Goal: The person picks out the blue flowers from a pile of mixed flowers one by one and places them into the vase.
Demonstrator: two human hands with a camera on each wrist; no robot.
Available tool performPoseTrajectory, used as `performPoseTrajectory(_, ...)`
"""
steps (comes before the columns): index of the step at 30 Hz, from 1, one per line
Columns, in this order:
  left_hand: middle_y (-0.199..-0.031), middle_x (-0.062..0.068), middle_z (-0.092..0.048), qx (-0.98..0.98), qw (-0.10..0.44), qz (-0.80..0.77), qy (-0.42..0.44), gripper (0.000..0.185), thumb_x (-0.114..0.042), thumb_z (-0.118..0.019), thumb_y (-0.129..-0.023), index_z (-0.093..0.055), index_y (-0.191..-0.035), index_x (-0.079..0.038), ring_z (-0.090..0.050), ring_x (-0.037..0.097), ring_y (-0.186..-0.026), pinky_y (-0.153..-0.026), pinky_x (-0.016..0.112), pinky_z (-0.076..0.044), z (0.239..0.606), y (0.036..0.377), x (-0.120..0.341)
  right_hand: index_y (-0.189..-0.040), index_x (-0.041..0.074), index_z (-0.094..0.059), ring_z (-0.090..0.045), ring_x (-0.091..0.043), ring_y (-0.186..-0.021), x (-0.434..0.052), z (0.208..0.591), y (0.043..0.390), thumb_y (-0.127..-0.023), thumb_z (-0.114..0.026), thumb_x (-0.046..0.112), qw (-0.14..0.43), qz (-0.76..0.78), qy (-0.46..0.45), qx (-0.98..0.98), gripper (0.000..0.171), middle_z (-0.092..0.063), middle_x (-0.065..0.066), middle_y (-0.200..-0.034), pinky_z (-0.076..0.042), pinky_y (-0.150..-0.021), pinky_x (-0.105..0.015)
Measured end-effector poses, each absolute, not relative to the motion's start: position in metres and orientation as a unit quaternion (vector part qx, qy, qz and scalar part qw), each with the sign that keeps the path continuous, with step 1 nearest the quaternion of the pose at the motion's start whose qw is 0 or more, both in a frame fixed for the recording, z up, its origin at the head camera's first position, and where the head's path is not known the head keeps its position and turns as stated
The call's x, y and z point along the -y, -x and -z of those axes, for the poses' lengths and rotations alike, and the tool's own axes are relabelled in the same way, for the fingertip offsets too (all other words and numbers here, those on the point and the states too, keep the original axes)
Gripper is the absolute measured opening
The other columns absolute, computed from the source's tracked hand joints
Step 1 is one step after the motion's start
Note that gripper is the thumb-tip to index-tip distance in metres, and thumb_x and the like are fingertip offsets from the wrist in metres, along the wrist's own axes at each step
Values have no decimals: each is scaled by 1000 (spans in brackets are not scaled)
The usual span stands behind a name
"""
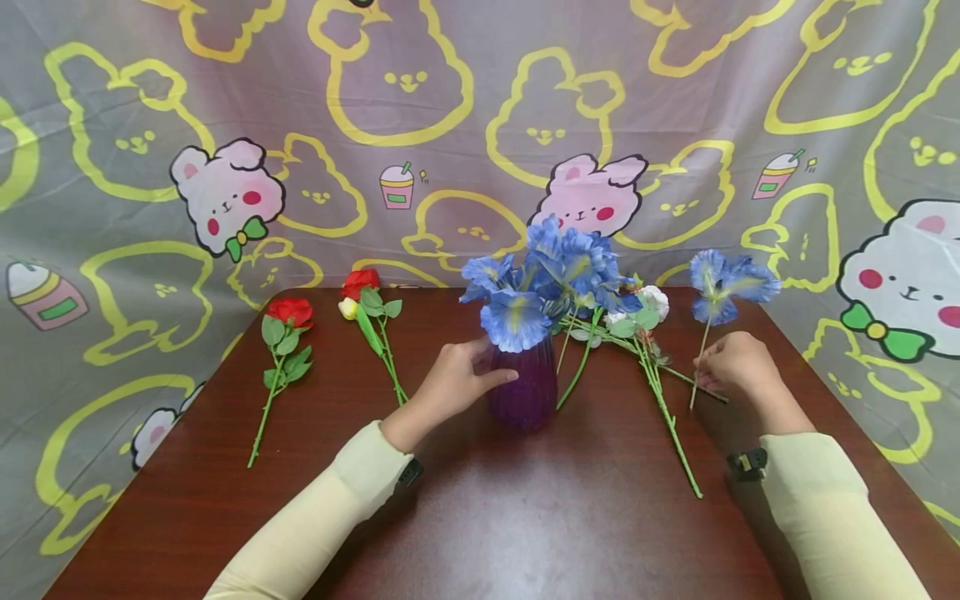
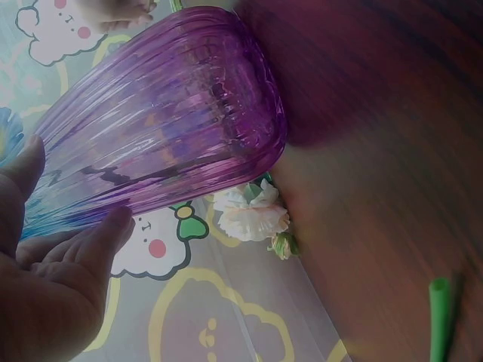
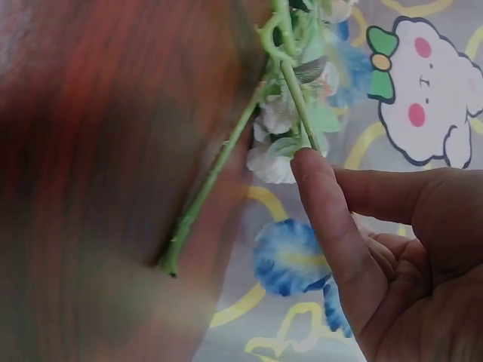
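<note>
Seemingly mid-arranging, the left hand (image 1: pixel 453 382) grips the vase (image 1: pixel 525 396) while the right hand (image 1: pixel 744 367) pinches a blue flower (image 1: pixel 720 290) likely needing lifting across.

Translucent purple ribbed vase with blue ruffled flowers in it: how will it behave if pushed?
The vase may tip: the blue flowers spread wider than its body, high up. Perhaps fragile: its shiny, translucent wall looks like glass, though plastic is possible. The gloss may feel slippery, but the ridges could help grip.

A red rose (image 1: pixel 290 313) lies near the far left corner of the table (image 1: pixel 525 517); a yellow tulip (image 1: pixel 347 309) lies beside a second rose (image 1: pixel 362 283) near the far edge. Printed fabric (image 1: pixel 450 50) hangs behind.
</note>
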State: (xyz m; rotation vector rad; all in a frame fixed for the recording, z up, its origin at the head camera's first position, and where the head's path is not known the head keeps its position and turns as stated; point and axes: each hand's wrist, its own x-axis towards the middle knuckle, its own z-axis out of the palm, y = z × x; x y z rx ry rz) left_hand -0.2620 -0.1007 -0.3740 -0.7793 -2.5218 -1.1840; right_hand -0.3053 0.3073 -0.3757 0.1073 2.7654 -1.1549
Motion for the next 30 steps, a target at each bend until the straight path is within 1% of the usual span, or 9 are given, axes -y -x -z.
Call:
performPoseTrajectory(5, -124, 7, -64, 865, 117, 409, 266, 51, -23, -80, -81, -64, -127, -7, -64, 14, -105, -86, 32, -54, 374, 262, 100, -90, -12, -68, -68, -21, -61, -303, 366, 301, -92, -59, 8, 33, 359, -21, -932, 22, -69, -9, -66, -55, -54, -31)
performPoseTrajectory(9, -126, 7, -63, 865, 117, 410, 266, 53, -23, -80, -81, -63, -128, -7, -63, 15, -108, -87, 32, -53, 374, 262, 100, -88, -7, -70, -68, -21, -61, -299, 359, 298, -94, -60, 14, 1, 325, -2, -946, 24, -69, -8, -66, -50, -57, -29)
performPoseTrajectory(11, -124, 8, -64, 865, 119, 409, 266, 52, -24, -81, -81, -64, -127, -7, -63, 14, -106, -86, 32, -53, 374, 262, 100, -88, -6, -71, -67, -20, -61, -296, 355, 297, -95, -60, 16, -15, 314, 8, -949, 26, -69, -7, -66, -48, -58, -30)
performPoseTrajectory(13, -121, 8, -66, 865, 122, 408, 267, 50, -24, -81, -81, -65, -125, -7, -64, 13, -100, -83, 31, -54, 374, 262, 101, -88, -5, -72, -66, -18, -59, -293, 352, 296, -96, -59, 17, -32, 305, 15, -952, 26, -69, -6, -66, -47, -58, -31)
performPoseTrajectory(17, -118, 7, -68, 865, 126, 407, 266, 48, -23, -81, -81, -66, -123, -8, -64, 11, -91, -79, 30, -55, 373, 262, 101, -91, -7, -70, -66, -14, -58, -286, 344, 293, -97, -59, 17, -58, 314, 20, -947, 27, -71, -9, -70, -49, -55, -31)
performPoseTrajectory(21, -119, 6, -67, 864, 130, 406, 267, 48, -24, -81, -81, -66, -124, -9, -65, 11, -94, -80, 30, -55, 373, 262, 101, -96, -7, -69, -67, -12, -60, -278, 335, 290, -98, -58, 19, -78, 331, 18, -940, 29, -72, -12, -76, -50, -54, -29)
performPoseTrajectory(25, -120, 6, -67, 865, 133, 405, 264, 50, -25, -82, -80, -65, -125, -10, -66, 13, -99, -82, 30, -54, 373, 262, 102, -101, -7, -67, -66, -7, -62, -271, 327, 289, -99, -57, 24, -94, 354, 20, -930, 33, -72, -13, -81, -52, -55, -26)
performPoseTrajectory(28, -117, 6, -68, 866, 137, 403, 262, 49, -25, -82, -80, -66, -124, -9, -66, 13, -97, -81, 29, -55, 374, 262, 101, -104, -6, -66, -65, -2, -62, -266, 323, 286, -99, -56, 27, -111, 371, 22, -922, 35, -73, -14, -85, -53, -55, -22)
performPoseTrajectory(30, -111, 5, -70, 867, 142, 399, 262, 47, -26, -82, -80, -67, -121, -9, -66, 12, -91, -79, 29, -54, 375, 262, 101, -105, -5, -66, -64, 1, -61, -261, 320, 281, -98, -57, 28, -130, 378, 27, -916, 35, -73, -15, -86, -52, -54, -21)
